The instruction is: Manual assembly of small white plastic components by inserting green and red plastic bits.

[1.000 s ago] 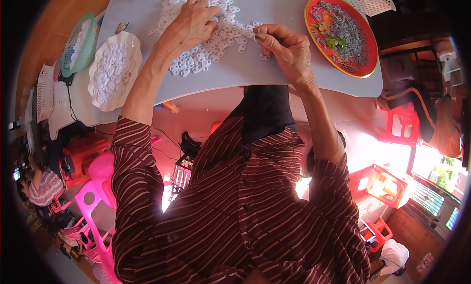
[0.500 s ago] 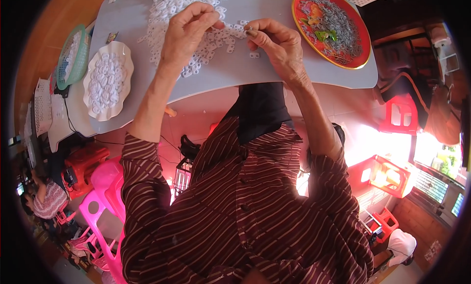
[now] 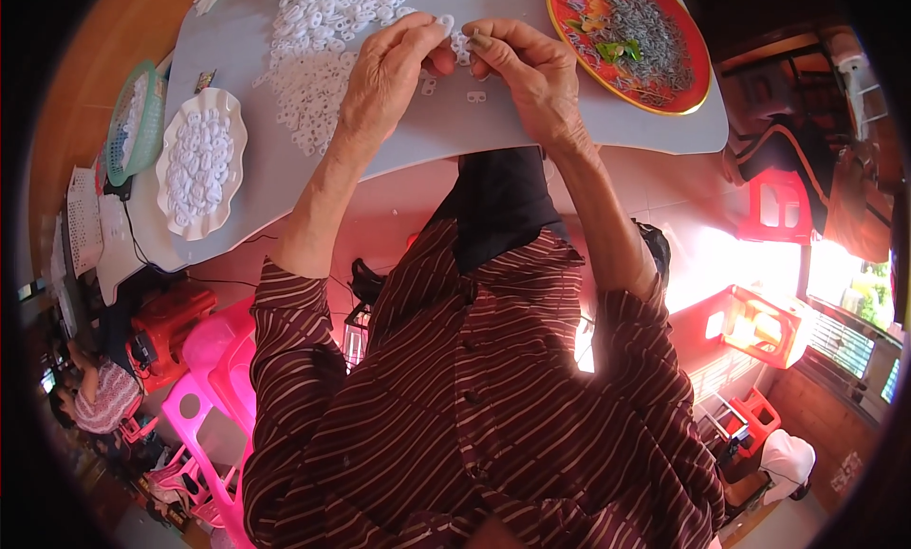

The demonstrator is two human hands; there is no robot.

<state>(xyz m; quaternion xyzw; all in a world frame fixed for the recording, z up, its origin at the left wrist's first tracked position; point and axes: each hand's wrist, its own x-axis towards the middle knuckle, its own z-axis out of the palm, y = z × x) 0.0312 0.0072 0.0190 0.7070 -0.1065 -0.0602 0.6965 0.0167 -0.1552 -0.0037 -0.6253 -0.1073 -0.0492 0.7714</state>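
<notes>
Over the table [image 3: 474,127], my left hand [image 3: 389,74] is closed, pinching a small white plastic piece [image 3: 446,23] between thumb and forefinger. Close beside it on the right, my right hand [image 3: 541,79] has its thumb pressed to its forefinger; whatever lies between them is too small to name. Loose white plastic pieces with holes [image 3: 313,89] spread over the table to the left of my left hand, and a thicker heap [image 3: 327,18] lies behind them. A few single pieces [image 3: 475,97] lie below the fingertips.
At right stands a red round tray [image 3: 685,107] of small grey metal parts [image 3: 655,60]. A scalloped cream dish [image 3: 235,174] of white pieces and a green basket [image 3: 121,169] stand at left. Pink chairs [image 3: 190,407] and red stools [image 3: 773,207] are on the floor; other people sit behind.
My left hand has moved right, toward my right hand, and a white plastic piece now shows upright in its fingertips. My right hand stays pinched at nearly the same place.
</notes>
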